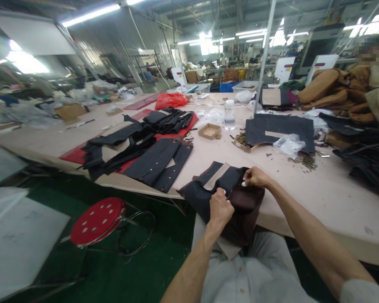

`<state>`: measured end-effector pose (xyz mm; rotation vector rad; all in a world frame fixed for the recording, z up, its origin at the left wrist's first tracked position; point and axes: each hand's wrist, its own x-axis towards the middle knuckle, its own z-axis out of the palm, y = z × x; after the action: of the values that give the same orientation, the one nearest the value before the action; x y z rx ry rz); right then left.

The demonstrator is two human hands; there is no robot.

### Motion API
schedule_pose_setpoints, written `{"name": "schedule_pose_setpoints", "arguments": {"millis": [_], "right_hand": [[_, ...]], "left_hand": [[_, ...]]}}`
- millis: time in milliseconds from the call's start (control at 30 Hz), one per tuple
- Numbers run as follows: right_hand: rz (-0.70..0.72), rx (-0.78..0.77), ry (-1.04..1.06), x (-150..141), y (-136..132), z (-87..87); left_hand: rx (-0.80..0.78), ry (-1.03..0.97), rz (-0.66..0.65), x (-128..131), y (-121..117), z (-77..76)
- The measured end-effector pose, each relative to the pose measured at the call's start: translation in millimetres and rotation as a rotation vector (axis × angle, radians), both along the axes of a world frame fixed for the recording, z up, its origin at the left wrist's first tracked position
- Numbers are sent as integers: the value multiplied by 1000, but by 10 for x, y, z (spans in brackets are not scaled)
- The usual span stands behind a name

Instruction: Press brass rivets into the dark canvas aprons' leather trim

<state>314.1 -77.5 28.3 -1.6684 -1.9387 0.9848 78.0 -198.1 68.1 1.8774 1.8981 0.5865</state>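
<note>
A dark fabric piece point(197, 195) with a beige strip and a brown leather-like part lies over the table's front edge and hangs down to my lap. My left hand point(221, 207) is closed on the near edge of this piece, its fingers curled and pale coverings on some fingertips. Farther right, my right hand point(255, 177) pinches the upper right edge of the same piece, also with white on the fingertips. The brown part point(244, 202) sags between and below the two hands. Whether a small part sits between my fingers is hidden.
Left on the table lie flat dark panels point(159, 164) and a heap of dark pieces point(123, 139) on red sheeting. Beyond stand a small cardboard box point(209, 131), a clear bottle point(230, 115) and a metal pole point(265, 54). A red stool point(97, 221) stands left; a person is at far right.
</note>
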Motion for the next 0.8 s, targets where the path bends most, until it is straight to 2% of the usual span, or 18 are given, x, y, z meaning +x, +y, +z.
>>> {"name": "schedule_pose_setpoints", "arguments": {"millis": [133,200,300,400,500,600,667,733,800], "right_hand": [[-217,365,-199,204,-215,59],[-209,478,-293,270,-286,4],[-118,493,-340,319,-342,-135],[-142,551,-280,288,-354,-183],[-148,651,-183,179,-335,-68],[-122,706,-131,69,-295,81],[-123,711,-117,48,-253,111],[-139,690,-111,84,-206,60],[-161,645,-115,163,-170,-60]], "left_hand": [[93,-292,32,-292,44,-23],[117,-460,30,-419,16,-55],[128,-686,34,-617,-68,-102],[107,-828,60,-845,-153,-143],[88,-916,132,-1045,-203,-138],[107,-951,189,-1124,-242,-14],[133,-931,150,-1112,-291,106],[91,-889,30,-1094,-364,174],[13,-849,-47,-1108,-448,111]]}}
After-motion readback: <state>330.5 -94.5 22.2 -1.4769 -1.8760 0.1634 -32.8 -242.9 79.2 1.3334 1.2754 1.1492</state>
